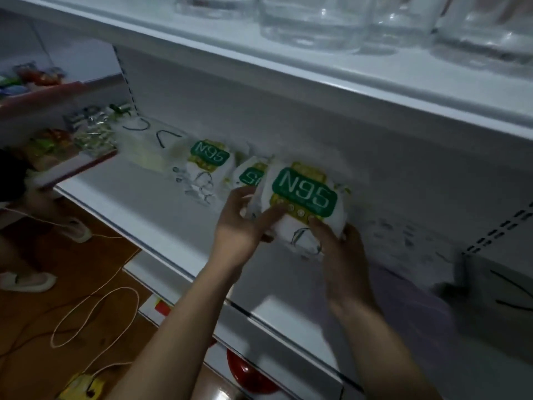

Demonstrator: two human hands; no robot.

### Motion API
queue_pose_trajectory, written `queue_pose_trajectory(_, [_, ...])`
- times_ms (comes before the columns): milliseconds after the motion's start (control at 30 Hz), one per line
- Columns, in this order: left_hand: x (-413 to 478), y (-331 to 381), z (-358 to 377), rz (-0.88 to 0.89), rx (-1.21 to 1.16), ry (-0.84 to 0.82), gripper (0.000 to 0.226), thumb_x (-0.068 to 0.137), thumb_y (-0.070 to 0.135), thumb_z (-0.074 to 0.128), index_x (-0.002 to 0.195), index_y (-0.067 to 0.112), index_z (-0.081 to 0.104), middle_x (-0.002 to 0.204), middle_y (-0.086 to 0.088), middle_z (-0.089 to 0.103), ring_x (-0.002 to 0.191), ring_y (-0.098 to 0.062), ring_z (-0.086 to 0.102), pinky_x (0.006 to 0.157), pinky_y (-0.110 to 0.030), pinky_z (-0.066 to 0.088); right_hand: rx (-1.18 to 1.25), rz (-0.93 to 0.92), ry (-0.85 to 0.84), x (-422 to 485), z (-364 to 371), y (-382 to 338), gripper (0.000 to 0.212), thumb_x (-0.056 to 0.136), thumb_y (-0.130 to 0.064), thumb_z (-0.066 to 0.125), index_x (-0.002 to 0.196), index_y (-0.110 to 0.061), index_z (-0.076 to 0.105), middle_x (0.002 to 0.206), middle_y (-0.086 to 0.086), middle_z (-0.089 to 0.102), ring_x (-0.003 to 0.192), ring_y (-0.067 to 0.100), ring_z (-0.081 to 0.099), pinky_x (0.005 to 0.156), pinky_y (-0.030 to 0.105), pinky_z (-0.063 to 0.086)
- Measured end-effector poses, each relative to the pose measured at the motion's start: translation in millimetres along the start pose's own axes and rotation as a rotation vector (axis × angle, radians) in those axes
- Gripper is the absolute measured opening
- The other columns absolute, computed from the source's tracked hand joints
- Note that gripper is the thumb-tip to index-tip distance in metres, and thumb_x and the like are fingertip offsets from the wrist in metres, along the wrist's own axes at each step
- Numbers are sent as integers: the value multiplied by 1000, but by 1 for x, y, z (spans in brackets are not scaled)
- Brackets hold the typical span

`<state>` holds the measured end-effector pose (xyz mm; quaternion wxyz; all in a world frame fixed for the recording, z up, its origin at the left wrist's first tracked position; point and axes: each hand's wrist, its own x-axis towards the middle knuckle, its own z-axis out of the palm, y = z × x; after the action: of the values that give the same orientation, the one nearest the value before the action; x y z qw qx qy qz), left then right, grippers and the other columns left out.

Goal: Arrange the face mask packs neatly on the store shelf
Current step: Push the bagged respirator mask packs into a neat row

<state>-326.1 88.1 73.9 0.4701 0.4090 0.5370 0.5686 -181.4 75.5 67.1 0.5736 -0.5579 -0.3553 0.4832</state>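
Note:
A white N95 mask pack with a green and yellow label is held tilted over the white shelf, near its back wall. My left hand grips its left edge with the thumb on the label. My right hand holds its lower right corner. Just behind it, to the left, a second N95 pack peeks out, partly hidden. Further left a third N95 pack leans at the back. White masks with black ear loops lie at the shelf's left end.
Clear glass jars stand on the shelf above. A flat pack with black loops lies at the right. Small packaged goods fill a red-edged shelf at left. On the wooden floor are white cables and a person's slippered feet.

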Motion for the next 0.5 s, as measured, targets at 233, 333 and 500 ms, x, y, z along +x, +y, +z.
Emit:
queue_pose_trajectory(233, [72, 44, -66, -38, -240, -108, 42, 85, 52, 62, 117, 25, 63, 113, -2, 70, 99, -24, 68, 74, -36, 56, -169, -98, -56, 45, 94, -34, 33, 83, -38, 70, 111, -27, 57, 108, -6, 66, 99, 15, 65, 91, 39, 53])
queue_pose_trajectory(333, [98, 49, -95, -192, -424, -105, 31, 99, 48, 44, 102, 26, 67, 96, 0, 74, 91, -23, 67, 78, -35, 52, -225, -126, -82, 60, 126, -36, 17, 83, -38, 68, 96, -27, 66, 98, -7, 70, 92, 14, 67, 86, 39, 56])
queue_pose_trajectory(500, [134, 40, -115, -65, -271, -22, 14, 95, 15, 54, 103, 20, 65, 82, 1, 68, 74, -16, 62, 64, -26, 51, -183, -121, 48, 76, 147, -36, 19, 81, -29, 70, 86, -11, 72, 85, 6, 73, 82, 20, 69, 65, 34, 58])
